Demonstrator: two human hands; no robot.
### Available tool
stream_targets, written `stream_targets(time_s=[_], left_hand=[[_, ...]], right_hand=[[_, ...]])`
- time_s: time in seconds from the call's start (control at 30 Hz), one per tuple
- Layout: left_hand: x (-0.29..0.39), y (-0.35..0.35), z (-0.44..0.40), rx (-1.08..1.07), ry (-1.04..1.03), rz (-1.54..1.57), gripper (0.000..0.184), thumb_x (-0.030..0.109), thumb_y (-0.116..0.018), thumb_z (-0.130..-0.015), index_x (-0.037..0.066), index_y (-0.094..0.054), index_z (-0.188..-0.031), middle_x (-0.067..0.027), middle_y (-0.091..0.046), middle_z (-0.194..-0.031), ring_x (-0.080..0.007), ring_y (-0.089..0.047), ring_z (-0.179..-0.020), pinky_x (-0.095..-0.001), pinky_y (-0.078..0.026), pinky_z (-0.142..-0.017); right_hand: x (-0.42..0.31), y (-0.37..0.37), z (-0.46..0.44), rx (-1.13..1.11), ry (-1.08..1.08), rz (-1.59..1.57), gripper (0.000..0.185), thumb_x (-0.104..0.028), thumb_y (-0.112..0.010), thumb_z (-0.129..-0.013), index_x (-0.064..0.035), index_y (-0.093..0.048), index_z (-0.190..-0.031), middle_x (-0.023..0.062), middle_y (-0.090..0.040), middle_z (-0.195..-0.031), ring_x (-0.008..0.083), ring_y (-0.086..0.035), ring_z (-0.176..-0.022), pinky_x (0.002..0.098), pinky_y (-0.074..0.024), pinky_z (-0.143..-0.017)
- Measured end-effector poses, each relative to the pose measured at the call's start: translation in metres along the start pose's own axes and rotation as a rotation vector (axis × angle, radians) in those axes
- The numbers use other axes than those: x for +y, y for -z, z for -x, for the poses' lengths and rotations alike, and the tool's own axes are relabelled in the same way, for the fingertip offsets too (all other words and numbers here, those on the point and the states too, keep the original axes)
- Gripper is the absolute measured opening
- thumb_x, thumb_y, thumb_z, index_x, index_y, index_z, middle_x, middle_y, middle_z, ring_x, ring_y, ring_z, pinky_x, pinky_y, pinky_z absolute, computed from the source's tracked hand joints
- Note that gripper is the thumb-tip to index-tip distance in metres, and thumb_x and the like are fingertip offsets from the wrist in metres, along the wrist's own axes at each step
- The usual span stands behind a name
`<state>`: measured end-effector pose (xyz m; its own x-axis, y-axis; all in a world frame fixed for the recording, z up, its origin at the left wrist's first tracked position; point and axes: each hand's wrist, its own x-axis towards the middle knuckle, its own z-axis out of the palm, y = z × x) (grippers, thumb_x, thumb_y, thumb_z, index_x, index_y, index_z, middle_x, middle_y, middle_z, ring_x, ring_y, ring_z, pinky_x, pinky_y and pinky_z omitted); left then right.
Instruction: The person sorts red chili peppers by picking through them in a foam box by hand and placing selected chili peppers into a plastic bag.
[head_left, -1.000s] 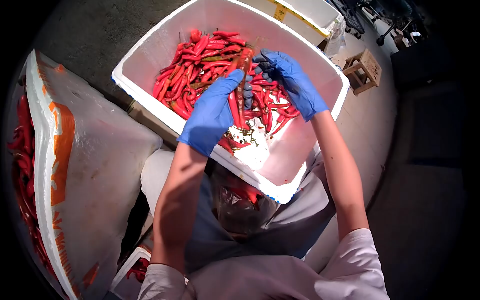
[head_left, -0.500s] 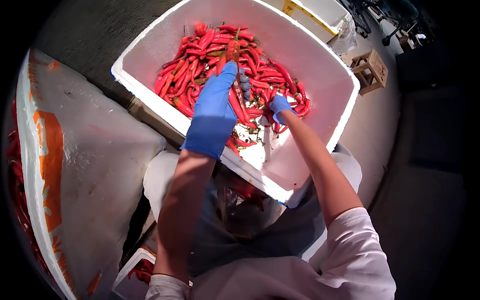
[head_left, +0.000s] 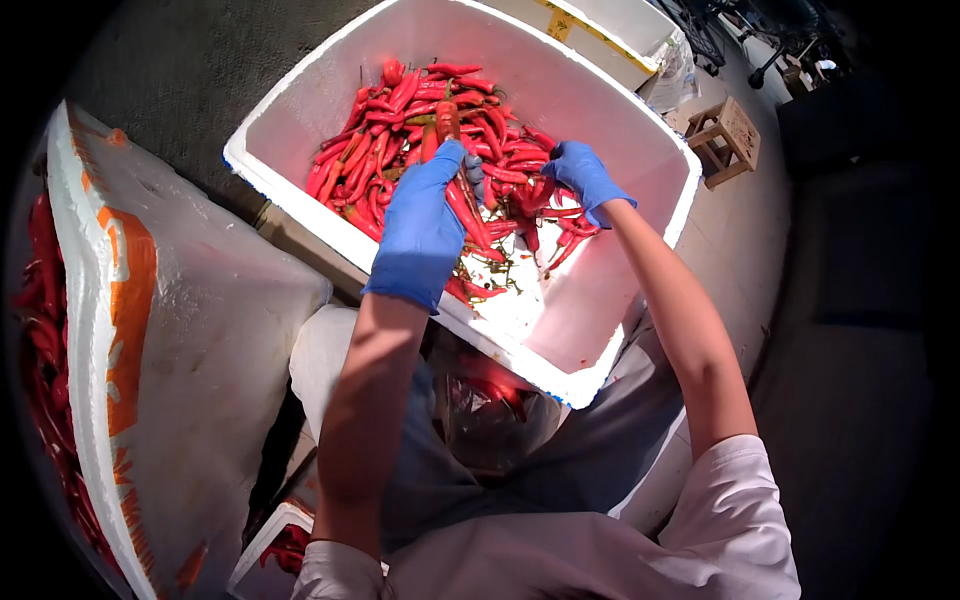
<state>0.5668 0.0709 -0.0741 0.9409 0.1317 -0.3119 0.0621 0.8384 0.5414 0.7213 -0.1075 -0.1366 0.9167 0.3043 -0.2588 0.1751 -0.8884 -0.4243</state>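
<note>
A white foam box in front of me holds a heap of red chili peppers. My left hand, in a blue glove, is closed around several chili peppers over the heap. One of them, darker and brownish red, points up past the thumb. My right hand, also gloved in blue, is at the right side of the heap with fingers curled down on red chili peppers; its fingertips are partly hidden. Loose green stems and bits lie on the white box bottom.
At left stands a large foam box with orange marks and chili peppers inside. A smaller box with peppers is low left. Between my legs is a clear bag with peppers. A wooden stool stands at right.
My right hand has moved up and away from the near part of the box to the heap's upper right. My left hand has stayed nearly in place, still holding chili peppers.
</note>
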Motion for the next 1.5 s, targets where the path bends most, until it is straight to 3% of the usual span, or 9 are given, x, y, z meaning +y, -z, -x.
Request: stream_targets(time_s=[0.2,0.37,0.43,0.5,0.73,0.97,1.1,1.4,1.5], left_hand=[[0.0,0.003,-0.001,0.057,-0.069,0.032,0.016,0.017,-0.048,-0.086,0.003,-0.05,-0.096,-0.007,-0.055,-0.074,-0.0155,-0.053,-0.064,-0.0278,-0.047,-0.06],[0.001,-0.002,0.002,-0.057,-0.08,0.016,0.031,0.027,-0.043,-0.089,0.005,-0.045,-0.111,-0.0094,-0.055,-0.088,-0.0179,-0.055,-0.071,-0.031,-0.049,-0.065],[-0.003,-0.015,0.001,-0.036,-0.162,0.05,0.039,0.031,-0.042,-0.089,0.005,-0.04,-0.118,-0.0108,-0.053,-0.101,-0.0202,-0.056,-0.082,-0.0337,-0.049,-0.072],[-0.002,-0.028,0.002,-0.037,-0.25,0.054,0.048,0.048,-0.035,-0.088,0.005,-0.049,-0.104,-0.0031,-0.054,-0.075,-0.0111,-0.054,-0.067,-0.0234,-0.046,-0.06],[0.007,-0.028,0.007,-0.103,-0.186,0.22,0.027,0.02,-0.052,-0.085,0.002,-0.051,-0.104,-0.01,-0.058,-0.085,-0.0177,-0.056,-0.075,-0.0312,-0.05,-0.07],[0.017,-0.021,0.003,-0.085,-0.174,0.149,0.028,0.024,-0.055,-0.083,0.005,-0.05,-0.102,-0.0059,-0.056,-0.082,-0.0159,-0.056,-0.075,-0.0283,-0.048,-0.07],[0.02,-0.023,0.005,-0.11,-0.182,0.236,0.025,0.019,-0.057,-0.082,0.004,-0.051,-0.101,-0.0055,-0.056,-0.081,-0.015,-0.055,-0.073,-0.0269,-0.048,-0.069],[0.018,-0.023,0.009,-0.159,-0.098,0.235,0.027,0.013,-0.058,-0.081,-0.002,-0.051,-0.102,-0.0071,-0.056,-0.083,-0.0128,-0.052,-0.069,-0.0237,-0.045,-0.062],[0.015,-0.014,0.003,-0.165,-0.038,0.228,0.029,0.017,-0.057,-0.082,-0.003,-0.05,-0.102,-0.005,-0.054,-0.078,-0.0113,-0.05,-0.066,-0.0229,-0.043,-0.058]], right_hand=[[-0.06,0.056,0.079,-0.032,0.095,-1.297,0.02,-0.012,-0.057,-0.078,0.0037,-0.055,-0.09,0.0117,-0.061,-0.081,0.0187,-0.061,-0.073,0.0242,-0.0498,-0.066],[-0.082,0.042,0.118,-0.292,0.133,-1.708,0.019,-0.005,-0.05,-0.082,0.006,-0.05,-0.098,0.0141,-0.057,-0.096,0.0216,-0.059,-0.083,0.0273,-0.0513,-0.077],[-0.09,0.037,0.124,-0.3,0.131,-1.676,0.02,-0.005,-0.052,-0.081,0.0048,-0.051,-0.098,0.014,-0.057,-0.095,0.0212,-0.06,-0.082,0.0284,-0.0513,-0.074],[-0.095,0.037,0.126,-0.202,0.18,-1.559,0.021,-0.006,-0.054,-0.079,0.0034,-0.053,-0.097,0.0119,-0.058,-0.092,0.0169,-0.059,-0.077,0.0268,-0.0491,-0.069],[-0.097,0.041,0.132,-0.089,0.249,-1.342,0.015,-0.01,-0.057,-0.078,0.0021,-0.057,-0.087,0.0068,-0.06,-0.08,0.011,-0.057,-0.073,0.0219,-0.0448,-0.067],[-0.069,0.073,0.119,0.009,0.276,-1.102,0.013,-0.013,-0.06,-0.075,-0.0012,-0.059,-0.081,0.0072,-0.06,-0.074,0.0125,-0.057,-0.069,0.0235,-0.0453,-0.064],[-0.045,0.072,0.124,-0.425,0.332,0.256,0.025,-0.024,-0.066,-0.068,-0.0056,-0.061,-0.084,0.0097,-0.061,-0.073,0.021,-0.058,-0.07,0.0311,-0.0441,-0.065],[-0.021,0.061,0.066,-0.238,0.033,0.03,0.012,-0.014,-0.059,-0.071,-0.0031,-0.061,-0.076,0.0133,-0.06,-0.068,0.0246,-0.058,-0.062,0.0352,-0.0441,-0.058],[0.017,0.003,0.013,0.063,0.325,0.069,0.013,-0.009,-0.055,-0.07,-0.0042,-0.062,-0.08,0.0162,-0.061,-0.078,0.0282,-0.06,-0.071,0.0379,-0.0459,-0.063]])
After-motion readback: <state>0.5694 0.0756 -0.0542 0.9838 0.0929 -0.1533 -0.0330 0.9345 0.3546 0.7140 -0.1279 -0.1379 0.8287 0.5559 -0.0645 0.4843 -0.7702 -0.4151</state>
